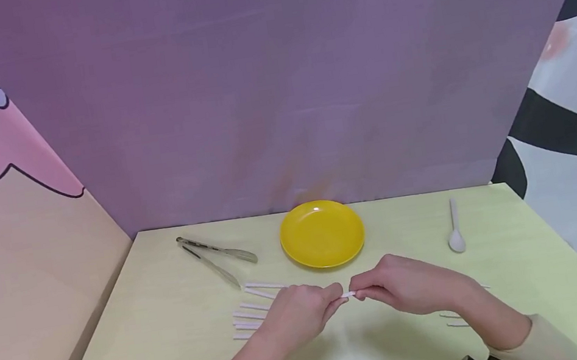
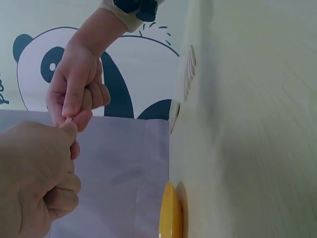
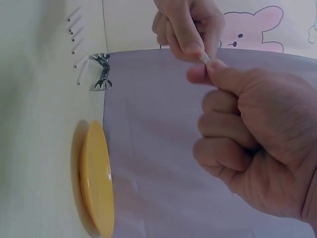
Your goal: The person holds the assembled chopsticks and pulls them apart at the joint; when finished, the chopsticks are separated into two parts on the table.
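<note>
In the head view, my left hand (image 1: 302,309) and right hand (image 1: 410,283) meet above the table in front of the yellow plate. Between them is a thin white stick (image 1: 348,294), one end pinched by each hand's thumb and forefinger. Only a short piece of the stick (image 3: 204,58) shows in the right wrist view; the fingers hide the rest. Several white sticks (image 1: 247,316) lie beside and partly behind my left forearm; dark dots mark their ends in the right wrist view. Under my right forearm are several thinner pale sticks (image 1: 457,325), partly covered.
The yellow plate (image 1: 322,234) stands at the table's back middle. Metal tongs (image 1: 216,253) lie spread at the back left, near the white sticks. A pale spoon (image 1: 456,239) lies at the back right. Purple cloth (image 1: 276,95) rises behind the table (image 1: 135,349).
</note>
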Demonstrator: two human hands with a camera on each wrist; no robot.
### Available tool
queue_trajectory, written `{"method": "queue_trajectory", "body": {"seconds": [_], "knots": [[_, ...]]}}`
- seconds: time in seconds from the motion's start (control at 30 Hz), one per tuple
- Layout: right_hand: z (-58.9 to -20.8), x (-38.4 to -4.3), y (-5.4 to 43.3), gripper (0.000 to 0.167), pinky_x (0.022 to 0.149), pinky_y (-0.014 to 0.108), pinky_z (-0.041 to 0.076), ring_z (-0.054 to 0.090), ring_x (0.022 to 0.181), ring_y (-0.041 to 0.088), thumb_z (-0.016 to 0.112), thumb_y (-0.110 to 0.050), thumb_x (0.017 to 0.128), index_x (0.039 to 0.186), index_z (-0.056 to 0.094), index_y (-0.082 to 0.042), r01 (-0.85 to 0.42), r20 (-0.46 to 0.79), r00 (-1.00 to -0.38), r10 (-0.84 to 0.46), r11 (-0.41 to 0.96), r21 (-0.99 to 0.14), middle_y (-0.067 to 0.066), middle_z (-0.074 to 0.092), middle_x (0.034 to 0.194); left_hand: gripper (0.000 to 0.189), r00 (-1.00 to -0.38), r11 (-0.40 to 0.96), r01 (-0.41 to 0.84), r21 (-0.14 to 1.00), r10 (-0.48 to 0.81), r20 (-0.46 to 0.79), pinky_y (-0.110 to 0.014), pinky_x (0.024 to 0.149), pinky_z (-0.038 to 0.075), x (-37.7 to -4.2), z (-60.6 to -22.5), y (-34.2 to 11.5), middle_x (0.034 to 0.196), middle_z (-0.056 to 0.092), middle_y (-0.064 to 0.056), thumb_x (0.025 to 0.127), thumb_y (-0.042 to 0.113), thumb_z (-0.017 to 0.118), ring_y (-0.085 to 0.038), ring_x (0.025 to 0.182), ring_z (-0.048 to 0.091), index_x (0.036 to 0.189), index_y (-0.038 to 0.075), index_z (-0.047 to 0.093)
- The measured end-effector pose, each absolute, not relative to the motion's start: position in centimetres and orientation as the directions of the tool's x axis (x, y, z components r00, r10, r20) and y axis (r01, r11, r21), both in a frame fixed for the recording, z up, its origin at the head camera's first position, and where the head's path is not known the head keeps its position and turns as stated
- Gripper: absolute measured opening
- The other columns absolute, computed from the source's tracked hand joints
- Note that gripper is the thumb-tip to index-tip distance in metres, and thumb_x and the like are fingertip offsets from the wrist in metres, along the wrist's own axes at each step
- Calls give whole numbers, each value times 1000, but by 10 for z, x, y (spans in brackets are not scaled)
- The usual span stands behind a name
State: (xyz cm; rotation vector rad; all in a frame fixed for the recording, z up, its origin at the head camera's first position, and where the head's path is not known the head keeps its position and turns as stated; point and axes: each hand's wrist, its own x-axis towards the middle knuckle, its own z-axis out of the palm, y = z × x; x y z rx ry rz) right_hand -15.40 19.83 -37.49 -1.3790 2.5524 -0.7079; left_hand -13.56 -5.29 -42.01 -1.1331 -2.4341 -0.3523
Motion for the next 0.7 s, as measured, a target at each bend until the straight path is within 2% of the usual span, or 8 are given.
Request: {"method": "queue_trajectory", "body": {"seconds": [0.1,0.17,0.4,0.6,0.7], "knots": [[-372,-155,203,22,60,11,30,22,59,-8,56,-25,112,90,58,-26,-756,79,-524,-848,420,-502,-17,27,68,32,-536,598,801,28,696,477,-16,49,15,-136,-419,-52,59,25,11,103,33,71,-4,51,27,80,18,54],[-371,-155,205,22,60,11,29,21,59,-8,55,-26,112,90,58,-26,-757,84,-523,-848,417,-502,-17,26,68,32,-541,595,802,45,693,476,-16,49,14,-137,-417,-50,59,25,11,104,33,70,-4,51,26,80,18,54],[-373,-154,203,25,60,12,24,17,60,-7,57,-20,112,88,51,-25,-766,147,-577,-804,470,-438,-18,21,69,33,-639,663,736,134,617,459,-18,48,15,-135,-412,-45,59,25,10,105,30,68,-6,51,27,80,17,53],[-371,-156,208,21,61,12,32,22,60,-8,55,-27,112,92,60,-28,-756,102,-548,-830,439,-485,-18,26,69,32,-588,616,783,86,688,426,-18,48,17,-139,-410,-46,58,26,9,106,34,67,-7,51,29,81,17,55],[-373,-156,208,20,61,11,30,20,60,-8,55,-25,112,93,59,-28,-764,114,-544,-832,434,-478,-18,25,69,32,-588,615,784,84,692,419,-19,48,18,-139,-410,-47,58,26,9,106,34,67,-7,51,30,81,17,54]]}}
